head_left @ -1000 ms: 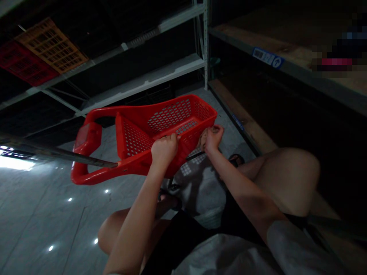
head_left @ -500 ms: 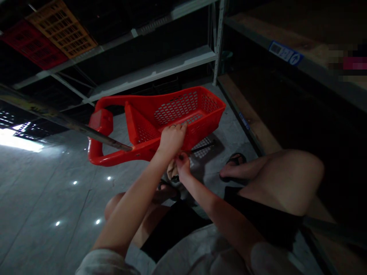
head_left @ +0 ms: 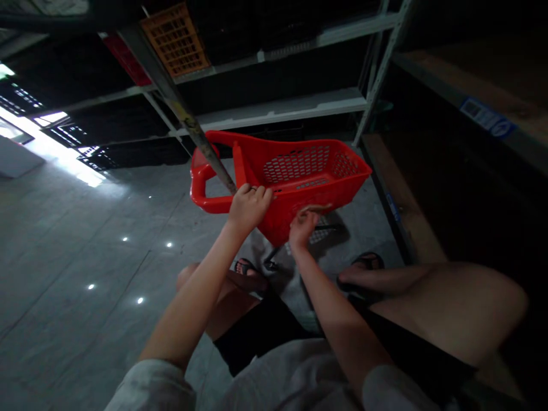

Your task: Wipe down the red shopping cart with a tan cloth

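A red plastic shopping cart with a perforated basket stands in front of me on the floor. My left hand is closed over its near rim, beside the lower end of a worn pole. To the right, my right hand is closed on a tan cloth, held against the outer side of the basket. The cloth is small and partly hidden by my fingers.
Metal shelving runs behind the cart, with an orange crate and a red crate. Wooden-edged shelves stand at the right. My sandalled feet are on the grey floor below the cart.
The cart and shelving appear further right in the view. My right hand has moved up and right with the cloth, away from my left hand, which now sits nearer the cart's handle.
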Available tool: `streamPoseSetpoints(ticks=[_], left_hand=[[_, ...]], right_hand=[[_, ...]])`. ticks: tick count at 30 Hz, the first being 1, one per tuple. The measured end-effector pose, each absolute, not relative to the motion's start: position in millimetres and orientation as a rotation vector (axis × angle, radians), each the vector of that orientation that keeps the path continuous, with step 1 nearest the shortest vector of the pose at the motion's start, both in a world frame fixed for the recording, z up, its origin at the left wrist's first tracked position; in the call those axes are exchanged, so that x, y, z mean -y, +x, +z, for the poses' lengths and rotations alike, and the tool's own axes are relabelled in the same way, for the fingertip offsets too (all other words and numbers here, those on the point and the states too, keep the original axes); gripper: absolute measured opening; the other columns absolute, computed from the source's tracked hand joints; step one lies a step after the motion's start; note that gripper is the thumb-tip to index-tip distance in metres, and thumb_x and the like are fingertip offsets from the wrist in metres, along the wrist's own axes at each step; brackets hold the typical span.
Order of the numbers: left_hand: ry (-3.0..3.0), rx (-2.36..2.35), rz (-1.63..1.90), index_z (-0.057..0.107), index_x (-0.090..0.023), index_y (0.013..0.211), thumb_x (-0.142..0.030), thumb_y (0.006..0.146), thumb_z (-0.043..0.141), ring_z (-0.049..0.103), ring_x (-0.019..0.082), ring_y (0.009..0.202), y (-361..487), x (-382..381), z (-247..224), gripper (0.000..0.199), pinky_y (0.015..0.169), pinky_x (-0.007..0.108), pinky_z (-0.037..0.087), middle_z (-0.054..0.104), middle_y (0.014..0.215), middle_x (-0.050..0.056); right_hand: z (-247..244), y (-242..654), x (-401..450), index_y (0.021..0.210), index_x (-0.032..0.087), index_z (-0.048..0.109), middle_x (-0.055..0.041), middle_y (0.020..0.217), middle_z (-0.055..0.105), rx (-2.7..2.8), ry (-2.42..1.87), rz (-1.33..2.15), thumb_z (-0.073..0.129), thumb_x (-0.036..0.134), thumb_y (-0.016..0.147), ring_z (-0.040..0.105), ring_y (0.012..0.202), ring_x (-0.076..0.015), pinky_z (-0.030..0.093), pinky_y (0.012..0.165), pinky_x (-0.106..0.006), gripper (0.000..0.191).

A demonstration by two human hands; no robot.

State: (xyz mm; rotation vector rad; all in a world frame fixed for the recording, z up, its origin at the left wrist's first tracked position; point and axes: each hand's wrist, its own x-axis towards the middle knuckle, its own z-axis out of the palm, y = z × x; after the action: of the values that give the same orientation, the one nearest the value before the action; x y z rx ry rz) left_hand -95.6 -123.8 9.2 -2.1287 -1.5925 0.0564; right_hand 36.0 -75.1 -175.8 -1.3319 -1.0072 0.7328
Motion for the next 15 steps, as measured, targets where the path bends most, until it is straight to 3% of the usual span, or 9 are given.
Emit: streamPoseSetpoints(ticks=[4,7,12,15], left_hand=[[-2.157,1.572,0.015,0.066,-0.016,0.104,-0.019,0.108,0.029,0.066,0.025,0.088,-92.5,122.7,8.5,0.038,0.084,0.04,0.04,0.071,0.092,0.011],[-2.199,1.59,-0.032,0.067,-0.013,0.107,-0.02,0.108,0.03,0.066,0.026,0.091,-90.9,124.5,8.6,0.038,0.086,0.041,0.04,0.071,0.095,0.014],[-2.247,1.621,-0.121,0.069,-0.011,0.109,-0.013,0.104,0.033,0.068,0.026,0.094,-87.6,120.2,3.9,0.036,0.088,0.041,0.042,0.072,0.098,0.016],[-2.295,1.559,-0.198,0.068,-0.01,0.119,-0.009,0.102,0.034,0.069,0.025,0.1,-84.9,119.9,4.3,0.038,0.092,0.039,0.043,0.073,0.105,0.015]], right_hand=[[-205.8,1.2,137.6,0.069,0.025,0.047,-0.0025,0.084,0.053,1.129,-1.324,0.895,0.053,0.01,0.056,0.053,0.083,-0.0219,0.05,0.089,-0.041,0.021],[-191.6,0.5,134.7,0.068,0.024,0.049,0.0005,0.075,0.052,1.161,-1.33,0.912,0.053,0.013,0.058,0.051,0.076,-0.0197,0.05,0.082,-0.037,0.016],[-133.2,5.5,103.8,0.092,0.025,0.061,-0.0041,0.103,0.064,1.335,-1.133,0.773,0.056,0.019,0.071,0.058,0.101,-0.0215,0.047,0.099,-0.037,0.022],[-133.9,11.6,110.9,0.098,0.024,0.061,-0.0072,0.11,0.063,1.495,-1.067,0.724,0.056,0.019,0.073,0.057,0.108,-0.0236,0.047,0.103,-0.04,0.026]])
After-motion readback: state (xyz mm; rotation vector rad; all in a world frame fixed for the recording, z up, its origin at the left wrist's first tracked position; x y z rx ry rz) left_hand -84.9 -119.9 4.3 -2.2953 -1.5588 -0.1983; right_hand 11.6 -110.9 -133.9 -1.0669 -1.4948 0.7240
